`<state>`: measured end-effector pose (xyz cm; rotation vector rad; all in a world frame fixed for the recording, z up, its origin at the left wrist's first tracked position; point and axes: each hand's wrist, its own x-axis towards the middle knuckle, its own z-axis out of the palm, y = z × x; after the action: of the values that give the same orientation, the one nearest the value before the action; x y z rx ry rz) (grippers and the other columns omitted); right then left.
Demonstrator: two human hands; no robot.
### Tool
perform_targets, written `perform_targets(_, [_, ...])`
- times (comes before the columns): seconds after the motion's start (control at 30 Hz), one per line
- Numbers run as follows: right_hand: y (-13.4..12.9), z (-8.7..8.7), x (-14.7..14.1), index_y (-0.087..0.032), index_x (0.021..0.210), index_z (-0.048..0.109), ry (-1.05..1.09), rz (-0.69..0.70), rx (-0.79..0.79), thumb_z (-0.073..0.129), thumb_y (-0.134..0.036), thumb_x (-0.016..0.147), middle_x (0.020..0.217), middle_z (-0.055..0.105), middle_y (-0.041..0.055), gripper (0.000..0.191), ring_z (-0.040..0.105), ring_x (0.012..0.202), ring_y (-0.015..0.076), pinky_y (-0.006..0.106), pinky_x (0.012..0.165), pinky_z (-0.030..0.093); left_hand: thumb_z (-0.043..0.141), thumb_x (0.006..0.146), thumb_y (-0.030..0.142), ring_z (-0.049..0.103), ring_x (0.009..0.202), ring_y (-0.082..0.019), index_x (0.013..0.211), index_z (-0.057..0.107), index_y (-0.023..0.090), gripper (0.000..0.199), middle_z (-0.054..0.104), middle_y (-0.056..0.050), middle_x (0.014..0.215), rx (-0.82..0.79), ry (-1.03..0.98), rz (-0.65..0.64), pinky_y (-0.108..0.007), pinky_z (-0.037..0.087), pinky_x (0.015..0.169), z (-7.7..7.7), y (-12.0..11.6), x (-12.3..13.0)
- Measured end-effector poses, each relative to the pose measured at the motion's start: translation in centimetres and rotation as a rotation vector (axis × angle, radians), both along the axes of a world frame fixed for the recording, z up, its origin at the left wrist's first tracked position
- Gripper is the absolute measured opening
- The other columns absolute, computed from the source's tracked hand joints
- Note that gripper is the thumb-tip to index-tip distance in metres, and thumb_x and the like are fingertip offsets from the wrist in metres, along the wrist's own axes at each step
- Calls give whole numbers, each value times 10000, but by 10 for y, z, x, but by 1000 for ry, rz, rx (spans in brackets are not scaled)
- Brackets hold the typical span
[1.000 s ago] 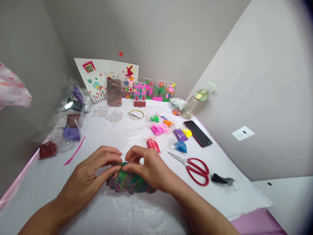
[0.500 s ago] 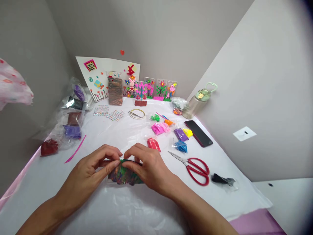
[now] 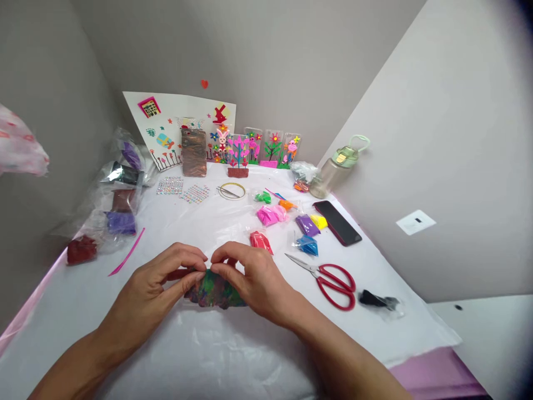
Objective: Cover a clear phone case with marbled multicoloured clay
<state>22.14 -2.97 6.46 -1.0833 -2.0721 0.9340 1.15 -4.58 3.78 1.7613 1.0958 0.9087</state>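
At the near middle of the table lies a flat piece covered in marbled green, brown and dark modelling clay (image 3: 214,290), with a clear edge showing along its near side; it looks like a phone case. My left hand (image 3: 166,283) pinches the clay at its far edge, thumb against fingers. Facing it, my right hand (image 3: 254,280) pinches the same edge just to the right, its thumb on the clay. The two sets of fingertips nearly meet. My right hand covers the right end of the piece.
Red-handled scissors (image 3: 335,284) lie to the right, near a black clay packet (image 3: 377,300). Bagged coloured clay, including a red packet (image 3: 261,241), sits beyond my right hand. A phone (image 3: 338,222) and a bottle (image 3: 335,172) stand farther back. Decorated cases (image 3: 238,155) lean behind.
The view has shifted slightly. Both hands stay at the far edge of the clay-covered piece, and my right thumb has drawn back toward that edge, baring more green clay.
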Motion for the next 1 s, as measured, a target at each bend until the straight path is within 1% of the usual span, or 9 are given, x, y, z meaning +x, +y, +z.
perform_targets(0.17, [1, 2, -1, -182, 955, 652, 72, -5, -149, 609, -107, 909, 875, 695, 7, 98, 638, 814, 138, 241, 746, 468, 600, 945, 290, 599, 1044, -153, 991, 651, 350, 91, 609, 32, 1105, 47, 34, -19, -190, 526, 832, 0, 0, 1])
perform_targets(0.23, [1, 2, -1, -186, 958, 652, 94, 3, -183, 583, -94, 912, 895, 707, 12, 123, 653, 840, 146, 255, 770, 476, 608, 937, 281, 607, 1037, -160, 959, 670, 344, 92, 603, 28, 1113, 83, 56, -22, -192, 526, 786, -1, 0, 2])
perform_targets(0.33, [1, 3, -1, -190, 988, 646, 99, 19, -210, 525, -82, 925, 939, 717, 21, 173, 662, 884, 155, 278, 810, 483, 596, 940, 288, 619, 997, -165, 903, 683, 321, 101, 601, 17, 1097, 81, 67, -9, -188, 524, 699, -1, 0, 1])
perform_targets(0.5, [2, 6, 2, -174, 1017, 625, 154, 79, -276, 516, -41, 884, 964, 709, 33, 218, 662, 905, 155, 283, 821, 500, 628, 923, 312, 615, 1009, -171, 1006, 706, 360, 123, 609, 19, 1150, 102, 88, -17, -204, 526, 752, -1, 0, 0])
perform_targets(0.6, [1, 8, 3, -167, 1010, 617, 151, 83, -294, 515, -48, 893, 971, 709, 41, 196, 660, 913, 160, 298, 831, 506, 646, 911, 329, 624, 974, -170, 947, 720, 343, 83, 620, 17, 1119, 92, 101, -5, -210, 521, 759, 1, 0, 2])
perform_targets(0.73, [0, 11, 6, -183, 1006, 594, 118, 109, -267, 514, -63, 906, 988, 695, 36, 175, 644, 907, 156, 303, 826, 510, 643, 909, 334, 634, 944, -172, 882, 711, 320, 74, 638, 10, 1070, 78, 85, 35, -209, 517, 741, 3, 1, 3])
perform_targets(0.83, [0, 13, 9, -200, 1049, 572, 113, 155, -288, 617, -102, 873, 1014, 676, 29, 206, 636, 928, 159, 301, 831, 518, 644, 908, 314, 633, 998, -180, 959, 718, 359, 101, 645, 17, 1083, 114, 79, 46, -221, 513, 816, 3, 1, 2])
perform_targets(0.9, [0, 13, 10, -200, 1067, 561, 124, 172, -309, 636, -105, 866, 1026, 672, 33, 234, 637, 939, 157, 300, 838, 525, 653, 902, 313, 631, 1039, -186, 998, 724, 392, 143, 647, 23, 1103, 128, 93, 31, -222, 506, 848, 3, 1, 2])
perform_targets(1.0, [0, 10, 11, -196, 1074, 553, 146, 183, -311, 615, -105, 884, 1038, 678, 43, 220, 641, 938, 152, 300, 846, 531, 657, 895, 327, 641, 1027, -189, 932, 742, 392, 113, 648, 27, 1097, 128, 105, 25, -215, 504, 814, 1, 0, 1])
